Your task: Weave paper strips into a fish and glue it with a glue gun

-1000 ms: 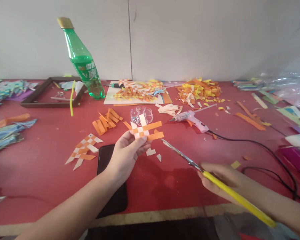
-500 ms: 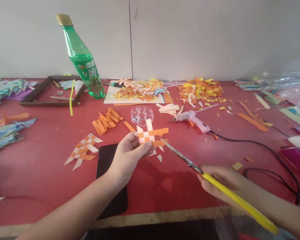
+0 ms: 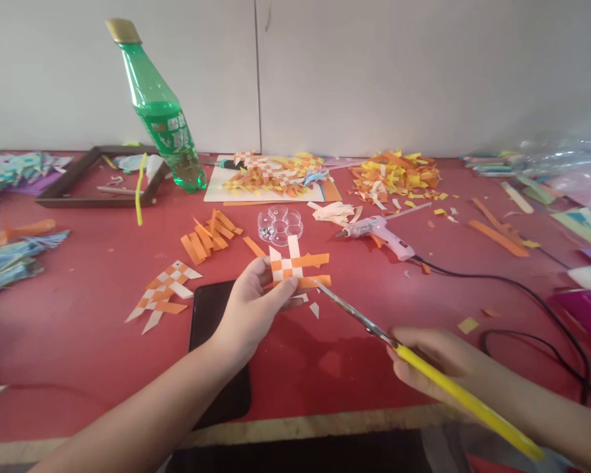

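My left hand [image 3: 253,309] pinches a small woven piece of orange and white paper strips [image 3: 295,266] and holds it up above the red table [image 3: 103,276]. Yellow-handled scissors [image 3: 423,374] are gripped in my right hand [image 3: 438,364]. Their blades point up and left, and the tips reach the lower right strip of the woven piece. A few white paper offcuts [image 3: 314,309] lie on the table under the piece.
A black phone [image 3: 217,355] lies under my left wrist. Another woven piece [image 3: 163,295], loose orange strips [image 3: 209,238], a clear petal-shaped tray [image 3: 280,225], a pink glue gun [image 3: 381,234] with black cord, a green bottle [image 3: 162,115], a wooden frame [image 3: 73,187] and paper scrap heaps [image 3: 394,174] surround them.
My left hand shifted the woven piece a little right and turned it slightly. The scissor tips came up left to meet its lower right strip.
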Motion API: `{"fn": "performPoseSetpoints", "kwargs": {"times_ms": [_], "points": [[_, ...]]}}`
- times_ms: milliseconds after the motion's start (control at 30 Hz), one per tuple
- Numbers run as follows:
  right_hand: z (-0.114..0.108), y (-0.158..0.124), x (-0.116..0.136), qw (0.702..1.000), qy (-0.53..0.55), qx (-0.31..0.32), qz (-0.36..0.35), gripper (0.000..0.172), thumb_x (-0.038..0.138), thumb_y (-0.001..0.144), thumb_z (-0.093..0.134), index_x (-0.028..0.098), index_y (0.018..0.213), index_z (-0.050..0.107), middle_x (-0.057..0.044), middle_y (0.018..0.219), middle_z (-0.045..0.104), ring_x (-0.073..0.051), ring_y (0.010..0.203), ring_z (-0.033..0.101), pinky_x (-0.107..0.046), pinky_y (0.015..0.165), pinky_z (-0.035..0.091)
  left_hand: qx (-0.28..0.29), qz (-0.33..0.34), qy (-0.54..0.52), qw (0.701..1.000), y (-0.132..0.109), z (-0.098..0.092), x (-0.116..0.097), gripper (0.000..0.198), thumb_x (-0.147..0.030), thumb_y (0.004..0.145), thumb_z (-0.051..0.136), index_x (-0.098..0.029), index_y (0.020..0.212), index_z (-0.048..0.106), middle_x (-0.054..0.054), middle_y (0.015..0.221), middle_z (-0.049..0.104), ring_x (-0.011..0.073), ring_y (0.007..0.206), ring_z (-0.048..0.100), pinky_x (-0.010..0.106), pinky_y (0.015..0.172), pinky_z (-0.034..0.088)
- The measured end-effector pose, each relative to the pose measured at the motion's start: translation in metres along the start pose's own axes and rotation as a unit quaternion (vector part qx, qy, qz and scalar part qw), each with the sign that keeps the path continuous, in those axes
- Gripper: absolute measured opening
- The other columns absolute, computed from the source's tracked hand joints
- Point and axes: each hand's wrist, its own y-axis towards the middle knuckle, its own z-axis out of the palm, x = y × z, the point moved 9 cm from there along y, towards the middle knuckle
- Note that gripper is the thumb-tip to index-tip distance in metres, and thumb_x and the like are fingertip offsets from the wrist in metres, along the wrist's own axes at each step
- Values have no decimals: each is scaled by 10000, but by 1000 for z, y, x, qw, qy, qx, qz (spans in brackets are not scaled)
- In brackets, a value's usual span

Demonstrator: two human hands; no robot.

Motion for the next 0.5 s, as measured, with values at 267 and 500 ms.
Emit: {"fn": "performPoseSetpoints", "kwargs": {"times_ms": [267, 500], "points": [[-2, 2, 0, 999, -33, -6, 6, 457, 596, 835, 579, 205, 699, 386, 57, 651, 299, -101, 592, 276, -253, 535, 220, 9, -10, 46, 999, -2, 3, 2, 102, -183, 878, 640, -162, 950, 570, 22, 981, 658, 176, 939, 708, 242, 747, 609], [-5, 1, -12, 998, -62, -21, 5, 470, 631, 866, 499, 203, 707, 390, 50, 662, 320, -103, 594, 298, -247, 526, 236, 14, -5, 54, 998, -2, 4, 2, 114, -177, 883, 634, -159, 956, 549, 12, 957, 656, 136, 842, 717, 231, 736, 611]]}}
